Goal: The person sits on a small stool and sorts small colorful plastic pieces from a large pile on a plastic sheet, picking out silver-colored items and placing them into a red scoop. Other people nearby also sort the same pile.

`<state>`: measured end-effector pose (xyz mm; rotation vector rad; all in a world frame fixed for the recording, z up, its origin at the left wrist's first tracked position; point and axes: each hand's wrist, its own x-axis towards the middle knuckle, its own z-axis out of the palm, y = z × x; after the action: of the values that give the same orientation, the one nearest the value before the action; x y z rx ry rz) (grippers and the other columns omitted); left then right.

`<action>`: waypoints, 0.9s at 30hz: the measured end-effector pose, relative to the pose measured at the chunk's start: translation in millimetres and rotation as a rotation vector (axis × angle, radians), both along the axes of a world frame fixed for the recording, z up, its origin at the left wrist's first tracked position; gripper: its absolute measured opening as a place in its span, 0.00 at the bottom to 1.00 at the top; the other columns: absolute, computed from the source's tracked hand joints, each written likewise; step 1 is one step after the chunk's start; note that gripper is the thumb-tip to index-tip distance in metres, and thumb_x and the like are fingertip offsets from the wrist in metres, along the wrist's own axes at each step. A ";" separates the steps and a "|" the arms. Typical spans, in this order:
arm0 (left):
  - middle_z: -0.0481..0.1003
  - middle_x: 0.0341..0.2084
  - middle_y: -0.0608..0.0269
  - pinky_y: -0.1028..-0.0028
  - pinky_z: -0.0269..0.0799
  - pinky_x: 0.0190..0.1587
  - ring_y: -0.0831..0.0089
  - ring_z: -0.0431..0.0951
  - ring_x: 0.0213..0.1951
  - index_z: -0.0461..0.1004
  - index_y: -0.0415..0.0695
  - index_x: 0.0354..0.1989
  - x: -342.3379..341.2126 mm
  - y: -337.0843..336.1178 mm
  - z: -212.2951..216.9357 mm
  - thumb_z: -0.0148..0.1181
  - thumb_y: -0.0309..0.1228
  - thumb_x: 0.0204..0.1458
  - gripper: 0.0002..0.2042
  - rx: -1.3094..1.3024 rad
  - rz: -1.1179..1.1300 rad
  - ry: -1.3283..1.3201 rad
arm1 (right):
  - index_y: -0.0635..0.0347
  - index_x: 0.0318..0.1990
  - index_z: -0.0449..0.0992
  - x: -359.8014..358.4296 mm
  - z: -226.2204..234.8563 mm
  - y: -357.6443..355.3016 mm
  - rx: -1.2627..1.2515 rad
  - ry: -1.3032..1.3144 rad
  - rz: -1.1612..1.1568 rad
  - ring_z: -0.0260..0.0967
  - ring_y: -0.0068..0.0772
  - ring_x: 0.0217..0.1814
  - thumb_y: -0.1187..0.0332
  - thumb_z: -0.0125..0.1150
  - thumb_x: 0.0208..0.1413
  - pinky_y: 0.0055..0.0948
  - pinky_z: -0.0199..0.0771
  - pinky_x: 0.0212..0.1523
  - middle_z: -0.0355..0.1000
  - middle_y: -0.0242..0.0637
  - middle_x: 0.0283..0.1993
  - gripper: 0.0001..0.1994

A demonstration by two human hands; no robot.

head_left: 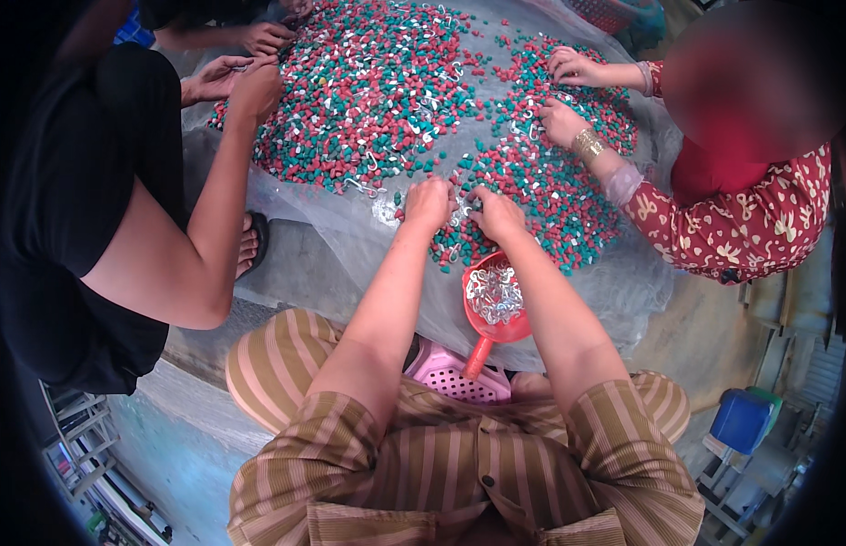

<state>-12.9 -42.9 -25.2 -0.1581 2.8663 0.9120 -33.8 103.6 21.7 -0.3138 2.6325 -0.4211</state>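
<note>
- My left hand [428, 202] rests knuckles up on the near edge of the heap of red and green pieces [387, 91]; the fingers are curled under into the pieces, and I cannot tell whether they pinch anything
- My right hand [497, 214] lies just beside it, almost touching; its fingers are bent down too, tips buried among the pieces and the small silvery metal clips [456, 221] between my two hands; what they grip, if anything, is hidden
- The heap spreads over a clear plastic sheet [623, 282] on the ground, well ahead of my knees; white and metal bits are mixed through it
- Just beneath my right wrist sits a red scoop [478, 329], its bowl filled with silvery metal clips; its handle points back toward me over a pink slotted stool [459, 380]
- A person in black [68, 182] squats at my left, one arm stretched to the heap; other hands work at the far edge
- A person in a red patterned sleeve [732, 227] picks at the heap on my right; a blue box [741, 420] stands behind
</note>
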 end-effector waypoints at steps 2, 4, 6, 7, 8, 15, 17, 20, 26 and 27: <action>0.75 0.31 0.57 0.61 0.69 0.41 0.58 0.76 0.37 0.78 0.45 0.28 -0.5 1.4 -3.9 0.70 0.32 0.34 0.11 0.013 -0.004 0.021 | 0.50 0.38 0.74 -0.1 -10.8 2.8 0.038 0.014 0.050 0.71 0.44 0.45 0.66 0.61 0.48 0.41 0.70 0.43 0.74 0.41 0.39 0.09; 0.75 0.31 0.58 0.61 0.68 0.42 0.59 0.75 0.38 0.78 0.45 0.27 1.4 0.2 -5.7 0.70 0.32 0.34 0.11 0.018 0.008 0.060 | 0.50 0.38 0.74 -0.1 -12.8 1.6 0.061 0.016 0.093 0.71 0.44 0.45 0.66 0.61 0.48 0.40 0.70 0.42 0.74 0.41 0.38 0.09; 0.75 0.30 0.59 0.61 0.67 0.43 0.60 0.75 0.39 0.78 0.45 0.27 6.0 -0.3 -8.6 0.69 0.32 0.35 0.10 0.021 0.029 0.120 | 0.51 0.37 0.74 -0.2 -12.8 0.7 0.076 0.006 0.124 0.72 0.44 0.43 0.66 0.61 0.47 0.40 0.71 0.42 0.74 0.40 0.37 0.09; 0.74 0.30 0.60 0.62 0.66 0.43 0.61 0.74 0.39 0.78 0.45 0.27 7.1 -0.8 -11.6 0.68 0.32 0.36 0.09 0.018 0.000 0.145 | 0.52 0.36 0.74 -1.6 -19.2 1.6 0.098 0.017 0.121 0.72 0.44 0.43 0.65 0.61 0.47 0.40 0.71 0.41 0.74 0.40 0.36 0.09; 0.74 0.30 0.60 0.62 0.65 0.44 0.62 0.74 0.40 0.78 0.46 0.28 6.8 -1.9 -14.7 0.68 0.32 0.37 0.09 0.016 -0.029 0.170 | 0.52 0.35 0.74 -4.5 -30.3 3.5 0.120 0.028 0.118 0.72 0.44 0.42 0.65 0.62 0.46 0.40 0.71 0.40 0.75 0.39 0.36 0.08; 0.73 0.31 0.60 0.63 0.65 0.43 0.61 0.74 0.38 0.76 0.44 0.28 10.1 0.6 -13.2 0.62 0.31 0.42 0.06 -0.110 -0.073 0.331 | 0.62 0.29 0.71 -15.7 -40.6 22.1 -0.783 -0.474 -0.414 0.72 0.34 0.30 0.72 0.58 0.46 0.33 0.74 0.36 0.73 0.37 0.29 0.04; 0.73 0.31 0.58 0.63 0.66 0.41 0.60 0.74 0.38 0.76 0.42 0.27 9.4 -1.1 -13.2 0.62 0.31 0.43 0.06 0.052 0.013 0.329 | 0.61 0.28 0.70 -14.9 -26.4 24.0 -1.211 -0.798 -0.725 0.71 0.34 0.29 0.73 0.57 0.45 0.33 0.74 0.33 0.71 0.38 0.28 0.03; 0.74 0.31 0.57 0.66 0.70 0.36 0.61 0.75 0.37 0.74 0.39 0.27 -6.7 -18.2 -23.8 0.61 0.33 0.46 0.09 0.592 0.204 0.384 | 0.58 0.28 0.69 -14.6 -7.6 19.5 -1.224 -0.856 -0.769 0.70 0.34 0.28 0.73 0.56 0.42 0.33 0.73 0.31 0.70 0.38 0.27 0.04; 0.75 0.32 0.59 0.69 0.73 0.36 0.67 0.76 0.36 0.71 0.40 0.34 -14.3 -69.7 22.5 0.54 0.27 0.49 0.05 1.645 0.338 -0.073 | 0.59 0.34 0.76 -6.0 -36.1 -6.8 -0.348 -0.174 -0.102 0.73 0.33 0.32 0.59 0.69 0.37 0.32 0.71 0.36 0.74 0.41 0.31 0.17; 0.76 0.30 0.60 0.69 0.73 0.34 0.67 0.76 0.36 0.72 0.40 0.31 -13.1 -76.5 19.9 0.56 0.29 0.48 0.06 1.617 0.351 -0.097 | 0.56 0.37 0.77 0.1 -41.5 -13.8 -0.265 -0.089 -0.064 0.74 0.37 0.37 0.59 0.69 0.39 0.36 0.71 0.40 0.75 0.42 0.33 0.17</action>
<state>-26.1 -119.4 -5.3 -0.4507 1.2400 2.6841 -33.7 89.8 -19.8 -0.2879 2.5061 -0.7894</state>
